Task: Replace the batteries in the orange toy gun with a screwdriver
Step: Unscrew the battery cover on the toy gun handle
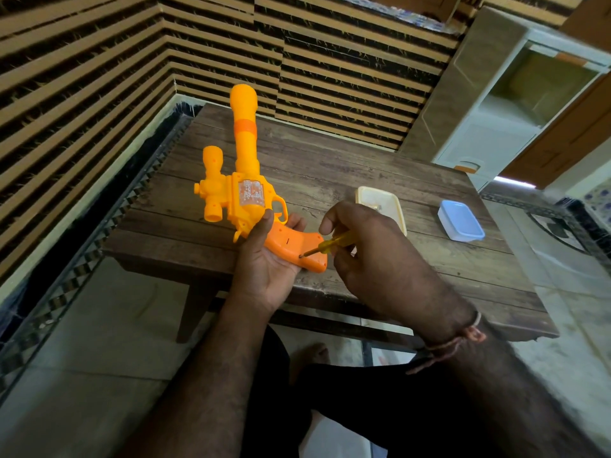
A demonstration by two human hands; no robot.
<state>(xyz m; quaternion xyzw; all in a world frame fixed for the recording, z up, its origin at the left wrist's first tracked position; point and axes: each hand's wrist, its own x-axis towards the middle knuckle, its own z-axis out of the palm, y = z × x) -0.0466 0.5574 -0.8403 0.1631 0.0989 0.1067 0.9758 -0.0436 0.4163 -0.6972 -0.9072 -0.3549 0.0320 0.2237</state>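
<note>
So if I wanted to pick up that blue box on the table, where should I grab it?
Grab the blue box from above, with fingers on its two long sides. It lies flat on the table with its lid on top and has no handle, so the narrow width is probably easiest to hold. Nothing touches it; the yellowish box stands apart on its left.

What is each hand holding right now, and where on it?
The left hand holds the toy gun by its grip, cradled in the palm. The right hand pinches the screwdriver by its yellow handle, tip on the grip.
</note>
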